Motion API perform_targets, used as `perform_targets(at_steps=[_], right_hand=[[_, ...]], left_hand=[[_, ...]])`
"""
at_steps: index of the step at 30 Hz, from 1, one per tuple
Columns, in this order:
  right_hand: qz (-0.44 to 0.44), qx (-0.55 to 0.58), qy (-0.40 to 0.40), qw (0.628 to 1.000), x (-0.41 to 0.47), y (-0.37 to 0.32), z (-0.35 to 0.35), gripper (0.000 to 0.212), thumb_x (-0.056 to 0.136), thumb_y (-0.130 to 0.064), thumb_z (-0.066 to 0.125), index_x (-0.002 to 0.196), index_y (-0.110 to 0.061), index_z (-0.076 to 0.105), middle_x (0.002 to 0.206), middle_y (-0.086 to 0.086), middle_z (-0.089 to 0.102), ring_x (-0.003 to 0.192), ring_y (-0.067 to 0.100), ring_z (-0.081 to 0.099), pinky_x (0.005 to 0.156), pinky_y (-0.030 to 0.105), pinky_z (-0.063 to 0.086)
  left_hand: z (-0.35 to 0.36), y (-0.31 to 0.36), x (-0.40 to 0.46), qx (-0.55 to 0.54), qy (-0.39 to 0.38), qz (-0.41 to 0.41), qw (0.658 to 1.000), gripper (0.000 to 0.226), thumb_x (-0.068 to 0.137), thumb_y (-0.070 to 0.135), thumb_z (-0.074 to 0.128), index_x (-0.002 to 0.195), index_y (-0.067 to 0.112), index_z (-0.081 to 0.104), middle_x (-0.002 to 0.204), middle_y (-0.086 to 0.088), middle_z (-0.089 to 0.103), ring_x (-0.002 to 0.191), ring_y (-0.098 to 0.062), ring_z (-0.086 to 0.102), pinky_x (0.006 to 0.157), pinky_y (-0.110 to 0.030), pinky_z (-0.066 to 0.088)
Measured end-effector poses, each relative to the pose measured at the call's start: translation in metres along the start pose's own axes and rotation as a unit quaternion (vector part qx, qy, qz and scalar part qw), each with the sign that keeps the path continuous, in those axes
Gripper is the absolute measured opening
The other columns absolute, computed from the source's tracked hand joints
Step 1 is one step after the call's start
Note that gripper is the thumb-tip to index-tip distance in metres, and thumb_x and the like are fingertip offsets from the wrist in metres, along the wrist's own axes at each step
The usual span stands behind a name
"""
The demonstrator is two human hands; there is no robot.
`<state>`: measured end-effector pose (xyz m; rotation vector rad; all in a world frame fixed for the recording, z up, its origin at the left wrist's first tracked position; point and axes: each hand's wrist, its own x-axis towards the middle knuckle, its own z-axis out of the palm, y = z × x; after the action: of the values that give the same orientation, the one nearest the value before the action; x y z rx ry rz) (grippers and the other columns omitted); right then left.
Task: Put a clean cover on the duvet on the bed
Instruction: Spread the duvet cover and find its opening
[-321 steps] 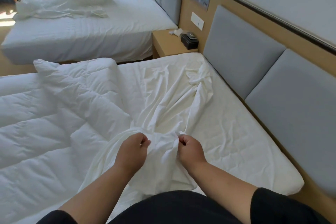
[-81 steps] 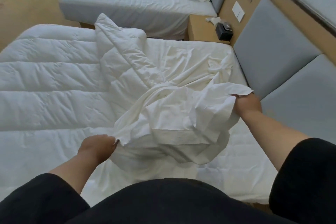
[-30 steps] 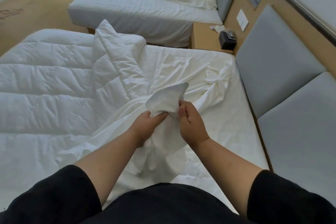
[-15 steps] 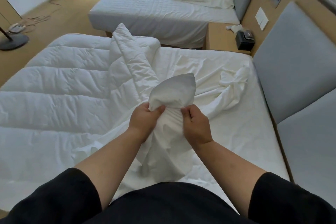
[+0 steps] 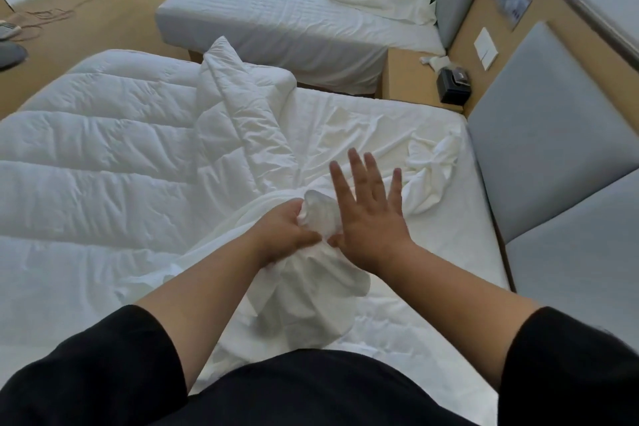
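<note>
The left hand (image 5: 288, 232) grips the bunched cover (image 5: 311, 273), the right hand (image 5: 370, 218) is spread wide, and the duvet (image 5: 103, 162) is still bare.

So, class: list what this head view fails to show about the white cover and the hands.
- Thin white duvet cover: its opening is lost in bunched folds.
- Left hand: fingertips buried in fabric.
- Right hand: palm faces away.
- Quilted white duvet: cut off by the left edge.

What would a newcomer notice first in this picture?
At the centre, the left hand grips a bunched corner of the white duvet cover, while the right hand is spread open beside it. To the left, the quilted duvet lies on the bed, one corner folded back.
</note>
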<state>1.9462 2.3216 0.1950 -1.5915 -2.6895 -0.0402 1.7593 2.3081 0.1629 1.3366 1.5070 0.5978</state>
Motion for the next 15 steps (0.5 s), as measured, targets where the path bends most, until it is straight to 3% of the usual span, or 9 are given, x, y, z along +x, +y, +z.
perform_targets(at_steps=[1,3,4,5,6,7,9,12,15], right_hand=[[-0.037,-0.049,-0.015,0.998,0.004,-0.001,-0.004,0.119,0.091,-0.057,0.059,0.147,-0.025,-0.041,0.161,0.007,-0.036,0.150,0.027,-0.033,0.114,0.066,-0.021],[-0.078,-0.098,-0.079,0.989,0.016,-0.005,-0.007,0.109,0.095,-0.043,0.057,0.153,-0.020,-0.032,0.165,0.012,0.015,0.155,0.029,0.009,0.117,0.066,-0.014],[-0.075,-0.071,-0.127,0.987,0.023,-0.008,-0.006,0.103,0.095,-0.033,0.056,0.156,-0.019,-0.026,0.151,0.011,0.041,0.144,0.029,0.037,0.122,0.061,0.000],[-0.062,-0.021,-0.169,0.983,0.029,-0.011,-0.005,0.097,0.094,-0.025,0.055,0.158,-0.020,-0.018,0.136,0.009,0.055,0.126,0.029,0.054,0.121,0.053,0.022],[-0.044,0.024,-0.198,0.979,0.033,-0.013,-0.001,0.090,0.094,-0.020,0.053,0.160,-0.021,-0.009,0.128,0.008,0.059,0.113,0.031,0.060,0.109,0.048,0.041],[-0.031,0.055,-0.208,0.976,0.035,-0.012,0.002,0.080,0.094,-0.019,0.051,0.158,-0.021,0.004,0.125,0.009,0.061,0.106,0.032,0.062,0.096,0.046,0.050],[-0.020,0.077,-0.194,0.978,0.036,-0.003,0.008,0.056,0.093,-0.020,0.050,0.144,-0.021,0.025,0.114,0.008,0.064,0.099,0.033,0.063,0.082,0.044,0.052],[0.010,0.068,-0.178,0.982,0.037,0.027,0.004,0.044,0.092,-0.029,0.054,0.130,-0.022,0.031,0.093,0.003,0.058,0.092,0.033,0.063,0.075,0.041,0.048],[0.037,0.036,-0.165,0.985,0.041,0.050,-0.003,0.048,0.091,-0.044,0.058,0.124,-0.020,0.032,0.086,0.002,0.057,0.083,0.031,0.059,0.073,0.041,0.048]], left_hand=[[0.000,0.001,0.001,0.046,-0.013,0.006,0.999,0.051,0.067,0.035,0.073,0.116,0.028,0.061,0.108,0.008,0.069,0.101,-0.014,0.065,0.092,-0.040,0.054],[0.001,0.005,0.000,0.123,-0.038,0.017,0.992,0.049,0.072,0.026,0.071,0.118,0.023,0.055,0.111,0.004,0.065,0.102,-0.017,0.061,0.091,-0.039,0.052],[0.002,0.005,0.000,0.144,-0.052,0.023,0.988,0.051,0.074,0.022,0.070,0.122,0.022,0.052,0.113,0.004,0.063,0.103,-0.018,0.060,0.091,-0.039,0.051],[0.002,0.004,0.000,0.151,-0.059,0.031,0.986,0.053,0.075,0.019,0.070,0.124,0.023,0.050,0.114,0.004,0.062,0.104,-0.018,0.059,0.091,-0.038,0.051],[0.002,0.003,-0.001,0.148,-0.059,0.038,0.986,0.052,0.075,0.017,0.070,0.122,0.024,0.048,0.112,0.004,0.061,0.103,-0.018,0.058,0.091,-0.038,0.051],[0.002,-0.001,-0.002,0.141,-0.051,0.048,0.987,0.050,0.076,0.017,0.071,0.118,0.025,0.047,0.110,0.004,0.059,0.102,-0.018,0.057,0.090,-0.038,0.051],[0.002,-0.017,-0.008,0.130,-0.021,0.074,0.988,0.063,0.076,0.022,0.078,0.129,0.027,0.043,0.124,0.007,0.050,0.115,-0.015,0.050,0.100,-0.033,0.045],[0.009,-0.071,-0.027,0.190,0.052,0.122,0.973,0.096,0.072,0.046,0.083,0.150,0.029,0.030,0.148,0.006,0.032,0.139,-0.015,0.026,0.118,-0.033,0.023],[0.019,-0.147,-0.046,0.288,0.044,0.023,0.956,0.106,0.077,0.058,0.073,0.157,0.034,0.009,0.163,0.005,0.010,0.150,-0.020,0.008,0.124,-0.037,0.008]])
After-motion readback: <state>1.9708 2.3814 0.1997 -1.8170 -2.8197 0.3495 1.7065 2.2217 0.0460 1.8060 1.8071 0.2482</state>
